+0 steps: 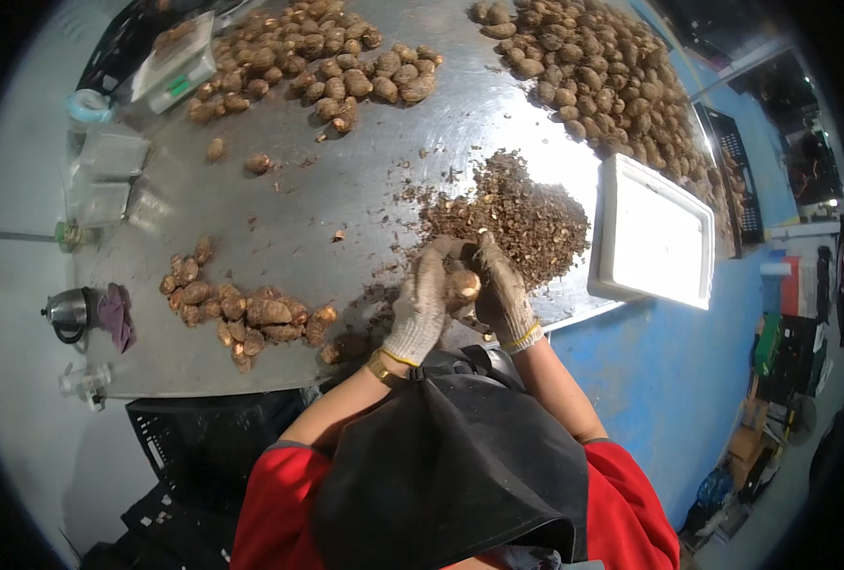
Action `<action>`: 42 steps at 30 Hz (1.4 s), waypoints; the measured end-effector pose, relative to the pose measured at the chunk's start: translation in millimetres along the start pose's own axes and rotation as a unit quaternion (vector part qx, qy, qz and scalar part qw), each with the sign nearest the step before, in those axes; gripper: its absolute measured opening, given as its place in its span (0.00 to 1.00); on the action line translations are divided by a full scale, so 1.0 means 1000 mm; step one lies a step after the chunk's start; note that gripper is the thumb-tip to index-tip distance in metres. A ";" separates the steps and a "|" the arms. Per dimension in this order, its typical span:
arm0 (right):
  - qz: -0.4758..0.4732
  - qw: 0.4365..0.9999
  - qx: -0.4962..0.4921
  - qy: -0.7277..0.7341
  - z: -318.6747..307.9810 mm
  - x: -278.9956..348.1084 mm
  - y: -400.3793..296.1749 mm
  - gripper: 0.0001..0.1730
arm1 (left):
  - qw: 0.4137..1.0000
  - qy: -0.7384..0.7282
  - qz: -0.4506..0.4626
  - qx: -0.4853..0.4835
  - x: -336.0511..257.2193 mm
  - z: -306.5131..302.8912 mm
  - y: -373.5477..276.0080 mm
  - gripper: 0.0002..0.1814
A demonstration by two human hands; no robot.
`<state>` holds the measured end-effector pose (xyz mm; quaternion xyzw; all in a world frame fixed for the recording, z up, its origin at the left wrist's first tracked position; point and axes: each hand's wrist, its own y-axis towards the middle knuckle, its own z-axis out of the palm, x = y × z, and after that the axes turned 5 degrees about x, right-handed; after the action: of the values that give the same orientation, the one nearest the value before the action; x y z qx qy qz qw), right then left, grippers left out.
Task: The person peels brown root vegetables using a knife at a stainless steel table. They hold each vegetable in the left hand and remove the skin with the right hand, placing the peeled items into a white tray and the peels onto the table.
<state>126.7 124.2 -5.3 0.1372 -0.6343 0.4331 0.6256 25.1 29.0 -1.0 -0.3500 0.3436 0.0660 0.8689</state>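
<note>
My left hand (422, 296), in a knitted work glove with a yellow-edged cuff, is wrapped around a brown taro corm (463, 285). The corm's pale cut end faces me. Close on its right, my right hand (506, 288) wears a matching soiled glove, with its fingers curled in towards the left hand. A small pale spot shows at its fingertips; whether a tool or a scrap is in that hand cannot be made out. Just beyond both hands lies a heap of brown peel scraps (528, 221) on the metal table (322, 185).
Trimmed-looking taro corms (265, 313) lie to the left, with larger piles at the far left (322, 50) and far right (593, 78). A white foam box (610, 221) sits at the right edge. A scale (179, 68), a kettle (68, 315) and a purple cloth (115, 317) line the left side.
</note>
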 end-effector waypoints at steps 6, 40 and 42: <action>-0.058 0.968 0.031 -0.243 0.014 0.058 -0.025 0.27 | 0.960 0.189 0.206 0.034 0.035 -0.041 0.027 0.25; -0.057 0.947 -0.032 -0.314 0.013 0.037 -0.025 0.19 | 0.962 -0.218 -0.037 0.159 -0.026 -0.073 0.051 0.36; -0.079 0.923 -0.021 -0.376 0.020 0.047 -0.012 0.22 | 0.991 -0.073 0.068 0.091 0.024 -0.091 0.063 0.35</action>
<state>112.9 119.8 44.9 0.3263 -0.8187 0.2859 0.3763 -29.8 14.0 -99.1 -0.2391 0.3073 0.1189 0.9134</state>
